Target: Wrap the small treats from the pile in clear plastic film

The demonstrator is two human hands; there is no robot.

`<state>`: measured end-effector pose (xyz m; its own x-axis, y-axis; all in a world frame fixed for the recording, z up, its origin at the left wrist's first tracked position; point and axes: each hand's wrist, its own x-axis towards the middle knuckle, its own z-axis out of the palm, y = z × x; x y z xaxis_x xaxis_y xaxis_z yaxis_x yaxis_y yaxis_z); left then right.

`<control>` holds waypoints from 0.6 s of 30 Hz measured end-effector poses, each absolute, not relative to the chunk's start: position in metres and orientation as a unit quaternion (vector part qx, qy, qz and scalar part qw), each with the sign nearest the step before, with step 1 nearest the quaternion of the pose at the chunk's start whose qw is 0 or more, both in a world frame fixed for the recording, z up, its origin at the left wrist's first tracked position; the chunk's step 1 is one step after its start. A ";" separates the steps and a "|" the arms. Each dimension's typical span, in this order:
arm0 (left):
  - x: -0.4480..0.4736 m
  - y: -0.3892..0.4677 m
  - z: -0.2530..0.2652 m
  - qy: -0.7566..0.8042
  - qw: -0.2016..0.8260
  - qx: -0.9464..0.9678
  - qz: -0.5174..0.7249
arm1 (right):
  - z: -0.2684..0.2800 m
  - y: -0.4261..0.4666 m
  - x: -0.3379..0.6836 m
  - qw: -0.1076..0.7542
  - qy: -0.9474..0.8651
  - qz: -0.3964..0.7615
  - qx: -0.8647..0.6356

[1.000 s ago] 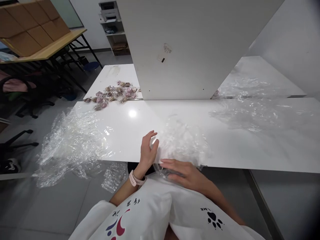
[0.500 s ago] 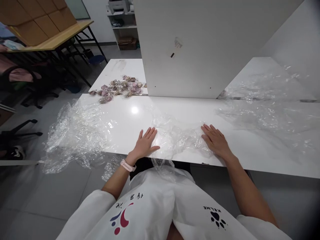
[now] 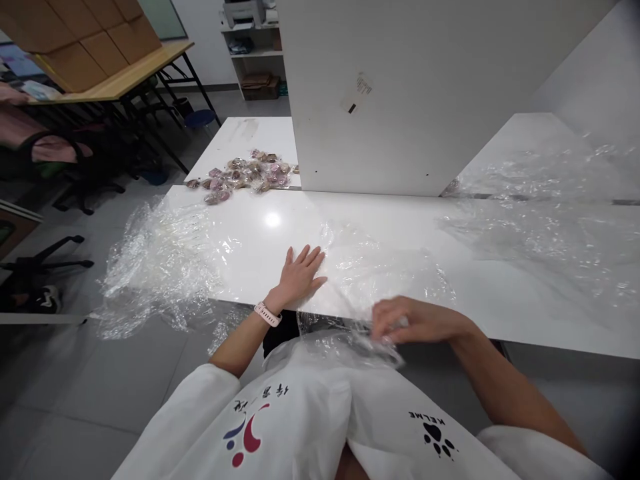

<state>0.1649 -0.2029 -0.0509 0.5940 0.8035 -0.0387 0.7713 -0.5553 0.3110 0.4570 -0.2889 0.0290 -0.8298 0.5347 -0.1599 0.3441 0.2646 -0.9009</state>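
Note:
A thin sheet of clear plastic film (image 3: 395,263) lies spread and wrinkled on the white table (image 3: 250,257) in front of me. Part of the film hangs over the front edge toward my lap. My left hand (image 3: 300,275) rests palm down at the film's left side, fingers stretched out and apart. At the front edge, my right hand (image 3: 407,320) is closed, its curled fingers pinching the near part of the film. Those fingertips are slightly blurred. A pale pink band sits on my left wrist.
Crumpled clear plastic (image 3: 165,267) is heaped at the left, drooping off the table. More clear film (image 3: 550,233) covers the right side. Small wrapped pieces (image 3: 245,177) lie at the back left, beside a tall white panel (image 3: 380,100). Cardboard boxes (image 3: 100,50) stand on another table.
My right hand has left its flat position on the film, moved left and toward me, and closed on the near part. The film lies flatter. My left hand stays flat.

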 end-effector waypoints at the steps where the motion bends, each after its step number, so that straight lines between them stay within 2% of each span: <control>1: 0.158 -0.202 -0.052 0.461 0.142 0.874 0.063 | 0.028 -0.298 0.470 0.067 -0.794 0.548 -0.256; 3: 0.144 -0.204 -0.052 0.490 0.135 0.857 0.084 | 0.016 -0.317 0.512 0.047 -0.789 0.527 -0.312; 5: 0.134 -0.208 -0.046 0.506 0.133 0.846 0.100 | -0.001 -0.339 0.561 0.050 -0.765 0.467 -0.442; 8: 0.129 -0.204 -0.029 0.526 0.147 0.829 0.119 | -0.011 -0.362 0.611 0.096 -0.705 0.279 -0.645; 10: 0.130 -0.185 -0.018 0.565 0.153 0.797 0.150 | -0.003 -0.360 0.609 0.147 -0.647 0.141 -0.735; 12: 0.130 -0.150 -0.011 0.614 0.129 0.749 0.213 | 0.005 -0.338 0.574 0.199 -0.624 0.087 -0.751; 13: 0.129 -0.127 -0.010 0.633 0.104 0.725 0.251 | 0.005 -0.322 0.548 0.221 -0.632 0.098 -0.737; 16: 0.118 -0.051 -0.015 0.674 0.063 0.675 0.294 | -0.021 -0.269 0.468 0.145 -0.730 0.169 -0.646; 18: 0.106 -0.006 -0.022 0.682 0.103 0.668 0.279 | -0.050 -0.244 0.433 0.101 -0.779 0.150 -0.601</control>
